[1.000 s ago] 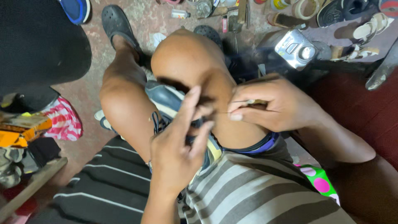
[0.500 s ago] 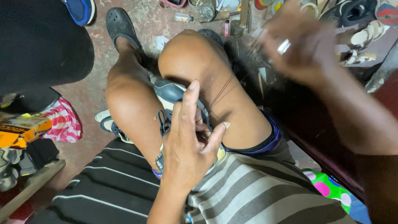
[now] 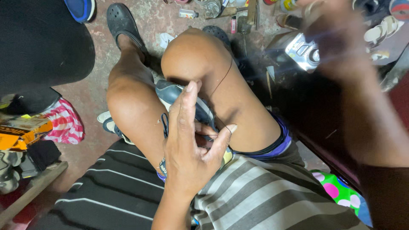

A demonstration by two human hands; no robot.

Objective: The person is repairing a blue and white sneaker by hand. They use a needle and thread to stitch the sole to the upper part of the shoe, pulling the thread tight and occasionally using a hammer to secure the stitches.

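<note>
Between the knees, the left hand (image 3: 187,157) is clamping the shoe (image 3: 187,104); its thread (image 3: 221,81) is running up toward the blurred right hand (image 3: 341,38), whose fingers cannot be made out.

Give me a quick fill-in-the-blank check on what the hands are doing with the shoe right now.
1. The left hand presses the shoe between the person's two ____.
2. A thin dark thread runs from the shoe up across the right ____.
3. The right hand is raised and looks ____ from motion.
4. Each foot wears a dark ____ on the floor.

Missing words: knees; knee; blurred; clog
</note>
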